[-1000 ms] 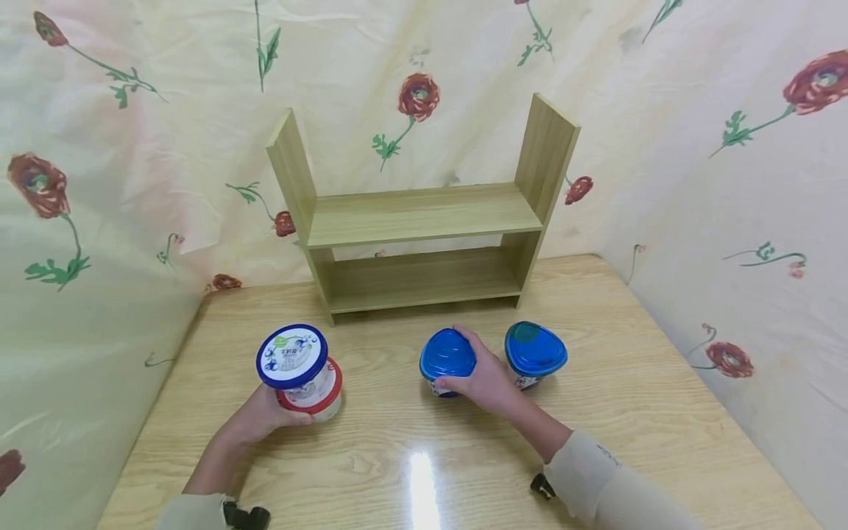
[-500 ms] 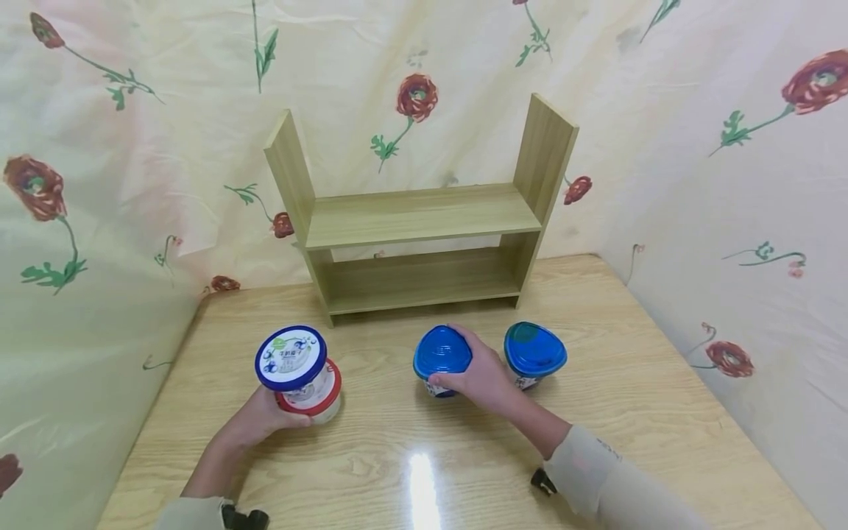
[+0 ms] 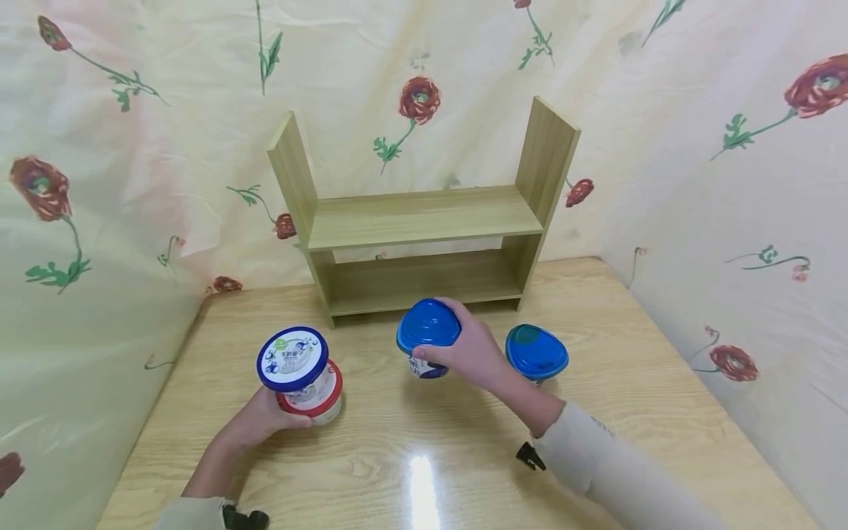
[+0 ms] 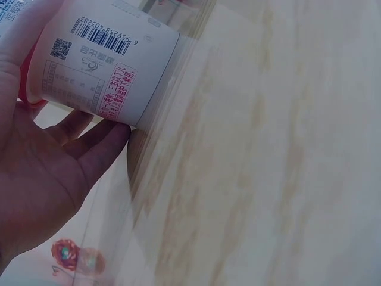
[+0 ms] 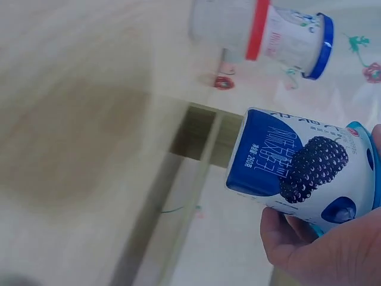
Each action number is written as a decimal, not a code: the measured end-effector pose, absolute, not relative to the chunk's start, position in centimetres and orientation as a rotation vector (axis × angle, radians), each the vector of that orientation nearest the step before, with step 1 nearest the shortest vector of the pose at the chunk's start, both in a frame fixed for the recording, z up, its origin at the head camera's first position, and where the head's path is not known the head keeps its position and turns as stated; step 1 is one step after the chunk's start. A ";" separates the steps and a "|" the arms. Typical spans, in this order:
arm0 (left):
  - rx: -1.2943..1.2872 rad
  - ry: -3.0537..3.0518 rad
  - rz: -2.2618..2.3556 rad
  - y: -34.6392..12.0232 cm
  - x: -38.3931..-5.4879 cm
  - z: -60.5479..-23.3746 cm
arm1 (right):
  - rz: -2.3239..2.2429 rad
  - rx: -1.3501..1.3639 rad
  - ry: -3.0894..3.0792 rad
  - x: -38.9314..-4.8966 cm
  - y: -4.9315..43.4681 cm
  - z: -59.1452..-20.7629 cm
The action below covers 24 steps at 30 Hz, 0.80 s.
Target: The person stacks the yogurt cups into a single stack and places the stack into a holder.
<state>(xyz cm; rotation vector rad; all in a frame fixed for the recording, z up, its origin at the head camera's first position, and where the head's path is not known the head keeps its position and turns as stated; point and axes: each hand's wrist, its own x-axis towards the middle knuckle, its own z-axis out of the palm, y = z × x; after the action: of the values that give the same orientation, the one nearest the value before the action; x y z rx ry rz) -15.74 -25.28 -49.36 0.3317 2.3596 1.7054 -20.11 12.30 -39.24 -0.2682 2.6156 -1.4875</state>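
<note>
Backdrop, cloth [image 3: 351, 81]: pale, printed with red flowers, hanging behind and along the sides.

Table [image 3: 371, 464]: wood-grained, bearing the rest.

Shelf unit [image 3: 427, 217]: two boards between tall sides, at the table's back. We judge that a tub swung too low towards it could knock the lower board's front edge.

Right hand [image 3: 473, 353]: fingers and thumb curled round one tub near its lid.

Left hand [image 3: 261, 416]: thumb and fingers curved round the lower tub of a stack.

Berry-printed tub [image 3: 429, 324]: blue lid, in the right hand, clear of the table in front of the shelf unit. With the hold so high, a lid working loose could let it drop, we think.

Second blue-lidded tub [image 3: 535, 352]: on the table, beyond the right forearm, which could brush it over.

Red-lidded tub [image 3: 324, 401]: in the left hand.

Blue-rimmed tub [image 3: 291, 359]: atop the red-lidded one, ungripped as far as we can see; a tilt or jerk below could slide it off.
</note>
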 end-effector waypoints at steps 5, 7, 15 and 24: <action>0.348 2.352 1.721 -25.0 -16.0 -49.6 | -1.482 -0.316 2.645 -20.4 11.4 -37.2; 0.349 2.355 1.722 -25.0 -16.0 -49.5 | -1.485 -0.342 2.656 -20.5 11.0 -36.4; 0.319 2.374 1.691 -25.1 -15.9 -49.5 | -1.556 -0.371 2.628 -20.8 8.7 -34.4; 0.329 2.359 1.706 -25.3 -15.9 -49.8 | -1.520 -0.396 2.589 -20.3 5.3 -32.0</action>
<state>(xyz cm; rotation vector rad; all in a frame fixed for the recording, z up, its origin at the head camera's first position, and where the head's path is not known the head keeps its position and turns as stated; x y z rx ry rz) -15.92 -25.29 -49.82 0.3293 2.3590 1.7056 -20.26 5.34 -31.97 -0.3958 2.5891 -1.5197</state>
